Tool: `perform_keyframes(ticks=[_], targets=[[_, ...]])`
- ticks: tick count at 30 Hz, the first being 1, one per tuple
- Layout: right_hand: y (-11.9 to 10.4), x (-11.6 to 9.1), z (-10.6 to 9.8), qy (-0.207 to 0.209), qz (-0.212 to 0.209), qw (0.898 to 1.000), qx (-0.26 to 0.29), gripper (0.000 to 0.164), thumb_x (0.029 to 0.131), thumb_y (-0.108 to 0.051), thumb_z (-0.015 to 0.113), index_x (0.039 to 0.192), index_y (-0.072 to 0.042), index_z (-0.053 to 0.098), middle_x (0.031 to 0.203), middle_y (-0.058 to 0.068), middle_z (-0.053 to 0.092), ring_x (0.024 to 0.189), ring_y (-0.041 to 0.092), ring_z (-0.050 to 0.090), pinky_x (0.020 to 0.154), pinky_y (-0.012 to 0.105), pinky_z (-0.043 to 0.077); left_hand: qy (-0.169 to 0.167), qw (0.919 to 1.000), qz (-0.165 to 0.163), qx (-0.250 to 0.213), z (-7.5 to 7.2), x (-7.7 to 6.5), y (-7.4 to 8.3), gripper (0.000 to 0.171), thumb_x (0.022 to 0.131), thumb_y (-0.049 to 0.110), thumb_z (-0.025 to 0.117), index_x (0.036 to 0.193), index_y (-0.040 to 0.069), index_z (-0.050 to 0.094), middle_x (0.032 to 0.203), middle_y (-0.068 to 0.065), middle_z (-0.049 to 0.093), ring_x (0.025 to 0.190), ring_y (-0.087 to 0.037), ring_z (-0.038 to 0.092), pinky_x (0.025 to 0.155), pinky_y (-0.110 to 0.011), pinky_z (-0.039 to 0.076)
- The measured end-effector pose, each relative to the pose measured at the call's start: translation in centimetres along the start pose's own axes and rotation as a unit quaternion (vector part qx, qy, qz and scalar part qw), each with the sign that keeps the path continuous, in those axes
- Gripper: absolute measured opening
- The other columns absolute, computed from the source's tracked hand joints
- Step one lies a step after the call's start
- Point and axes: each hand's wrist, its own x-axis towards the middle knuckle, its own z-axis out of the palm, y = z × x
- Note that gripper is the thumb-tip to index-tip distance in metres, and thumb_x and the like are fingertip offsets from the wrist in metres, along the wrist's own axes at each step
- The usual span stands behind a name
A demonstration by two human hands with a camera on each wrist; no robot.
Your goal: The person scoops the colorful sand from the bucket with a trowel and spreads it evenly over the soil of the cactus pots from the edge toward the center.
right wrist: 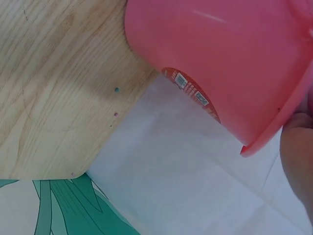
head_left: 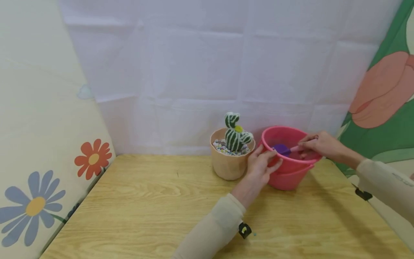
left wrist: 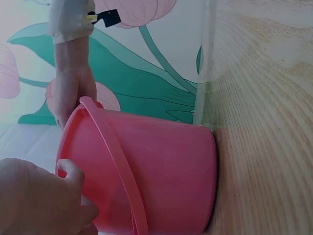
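Observation:
A pink bucket (head_left: 288, 180) stands upright at the right of the table, its handle lowered against the front side. My left hand (head_left: 258, 167) holds the bucket's near left rim; the left wrist view shows its fingers (left wrist: 73, 174) bent at the edge. In my right hand (head_left: 323, 145), over the far right rim, is the pink handle of a small toy shovel with a purple blade (head_left: 282, 149). That blade lies inside the bucket's mouth, near the left rim. What the bucket contains is hidden. Only part of the right hand (right wrist: 298, 152) shows in the right wrist view.
Just left of the bucket, a peach pot (head_left: 228, 169) holds a knitted cactus (head_left: 234, 138) set in colourful pebbles (head_left: 221, 146). Small coloured bits (right wrist: 117, 89) lie on the wooden table (head_left: 155, 208). White cloth (head_left: 194, 72) hangs behind.

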Motion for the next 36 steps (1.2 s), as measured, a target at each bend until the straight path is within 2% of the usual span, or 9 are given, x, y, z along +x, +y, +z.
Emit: perform_keyframes(ticks=[5, 8, 12, 15, 21, 27, 29, 33, 36], targets=[[-0.4, -1.1, -0.6, 0.007, -0.011, 0.998, -0.059, 0.052, 0.105, -0.038, 0.057, 0.136, 0.005, 0.059, 0.113, 0.012, 0.074, 0.097, 0.026, 0.072, 0.086, 0.033, 0.059, -0.004, 1.0000, -0.003, 0.001, -0.1, 0.1, 0.0, 0.066, 0.085, -0.013, 0.068, 0.145, 0.013, 0.058, 0.098, -0.015, 0.067, 0.089, -0.023, 0.067, 0.084, -0.045, 0.061], [-0.7, -1.8, -1.1, 0.014, -0.016, 0.996, -0.091, 0.053, 0.102, -0.043, 0.060, 0.132, 0.000, 0.065, 0.111, 0.009, 0.074, 0.099, 0.023, 0.071, 0.086, 0.032, 0.057, -0.006, 1.0000, -0.004, -0.001, -0.2, 0.2, 0.0, 0.065, 0.086, -0.013, 0.067, 0.145, 0.012, 0.058, 0.103, -0.020, 0.068, 0.088, -0.024, 0.067, 0.085, -0.045, 0.060], [-1.1, -2.5, -1.7, -0.005, -0.023, 0.998, -0.056, 0.048, 0.102, -0.039, 0.062, 0.130, 0.000, 0.066, 0.112, 0.012, 0.074, 0.098, 0.029, 0.072, 0.087, 0.033, 0.059, -0.006, 1.0000, 0.000, -0.001, -0.2, 0.2, 0.1, 0.065, 0.086, -0.013, 0.067, 0.145, 0.012, 0.058, 0.107, -0.023, 0.068, 0.087, -0.024, 0.067, 0.085, -0.045, 0.060], [-1.4, -3.0, -2.1, -0.011, -0.027, 0.999, -0.036, 0.048, 0.102, -0.035, 0.063, 0.130, 0.004, 0.064, 0.110, 0.013, 0.074, 0.096, 0.032, 0.073, 0.088, 0.028, 0.058, -0.007, 1.0000, 0.001, -0.001, -0.1, 0.2, 0.2, 0.065, 0.085, -0.014, 0.067, 0.143, 0.014, 0.060, 0.109, -0.024, 0.068, 0.086, -0.022, 0.066, 0.085, -0.044, 0.060], [-1.4, -3.9, -2.7, 0.006, -0.037, 0.998, -0.058, 0.048, 0.102, -0.033, 0.064, 0.129, 0.006, 0.064, 0.106, 0.012, 0.075, 0.094, 0.030, 0.073, 0.087, 0.026, 0.057, -0.010, 0.9999, -0.001, -0.003, -0.2, 0.2, 0.1, 0.065, 0.084, -0.014, 0.067, 0.142, 0.014, 0.061, 0.118, -0.025, 0.066, 0.085, -0.021, 0.065, 0.085, -0.044, 0.060], [-1.5, -4.7, -3.1, 0.023, -0.029, 0.995, -0.090, 0.051, 0.102, -0.036, 0.063, 0.133, 0.004, 0.063, 0.115, 0.012, 0.073, 0.102, 0.023, 0.071, 0.089, 0.015, 0.050, -0.014, 0.9999, -0.002, -0.006, -0.4, 0.4, 0.1, 0.069, 0.083, -0.016, 0.065, 0.146, 0.011, 0.057, 0.107, -0.020, 0.069, 0.084, -0.021, 0.065, 0.085, -0.045, 0.060], [-1.5, -5.0, -3.2, 0.024, -0.024, 0.996, -0.087, 0.051, 0.103, -0.037, 0.062, 0.133, 0.004, 0.062, 0.117, 0.012, 0.072, 0.103, 0.023, 0.071, 0.088, 0.014, 0.049, -0.014, 0.9999, -0.003, -0.006, -0.4, 0.4, 0.1, 0.069, 0.083, -0.016, 0.066, 0.146, 0.011, 0.056, 0.103, -0.018, 0.069, 0.085, -0.021, 0.065, 0.085, -0.045, 0.060], [-1.2, -5.3, -3.1, -0.002, -0.024, 0.999, -0.022, 0.052, 0.105, -0.034, 0.059, 0.137, 0.007, 0.057, 0.120, 0.015, 0.071, 0.105, 0.030, 0.070, 0.093, 0.022, 0.053, -0.015, 0.9999, -0.002, -0.006, -0.4, 0.4, 0.2, 0.069, 0.084, -0.016, 0.066, 0.146, 0.010, 0.056, 0.100, -0.015, 0.069, 0.086, -0.022, 0.066, 0.086, -0.046, 0.060], [-0.7, -5.4, -3.0, -0.019, -0.027, 0.999, 0.040, 0.049, 0.106, -0.028, 0.058, 0.137, 0.010, 0.055, 0.122, 0.018, 0.069, 0.107, 0.034, 0.068, 0.094, 0.033, 0.056, -0.017, 0.9998, -0.002, -0.005, -0.4, 0.3, 0.1, 0.068, 0.084, -0.016, 0.065, 0.146, 0.010, 0.057, 0.102, -0.016, 0.070, 0.087, -0.023, 0.066, 0.086, -0.046, 0.060]])
